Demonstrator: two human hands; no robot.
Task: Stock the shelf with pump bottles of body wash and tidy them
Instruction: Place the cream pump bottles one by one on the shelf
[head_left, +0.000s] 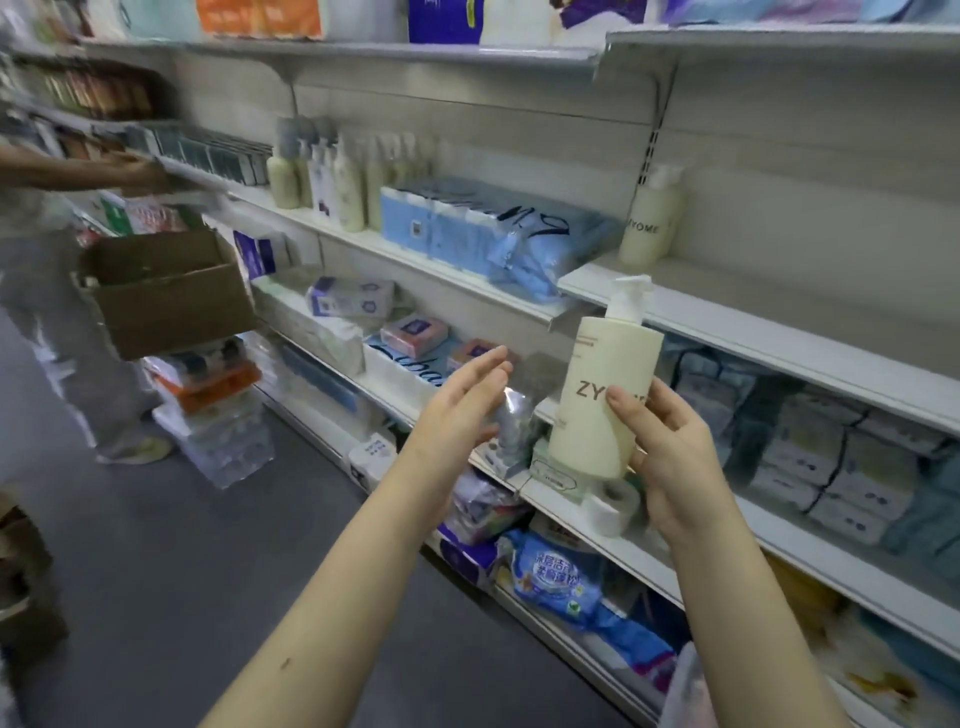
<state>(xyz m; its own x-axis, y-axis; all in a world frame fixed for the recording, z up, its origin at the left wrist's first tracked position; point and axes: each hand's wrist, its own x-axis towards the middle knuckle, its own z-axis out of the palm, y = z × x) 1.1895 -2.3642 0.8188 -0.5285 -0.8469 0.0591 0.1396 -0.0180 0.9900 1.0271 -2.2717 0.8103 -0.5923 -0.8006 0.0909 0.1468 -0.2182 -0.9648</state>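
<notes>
I see my right hand gripping the pump bottle low on its cream body, with the thumb across the printed label and the other fingers curled round the back. The bottle is held in the air, nearly upright, and its white pump head overlaps the front edge of the shelf board.

To the left of that bottle, my left hand is spread open with straight fingers, palm towards it and not touching it. Up and slightly right of the held bottle, a second bottle of the same kind stands upright on the board. Up and to the left lies a blue pack, possibly tissue; the blur keeps me from being sure. Further left is a row of bottles. Just below the held bottle sits a paper roll. Far to the left is an open cardboard box.
</notes>
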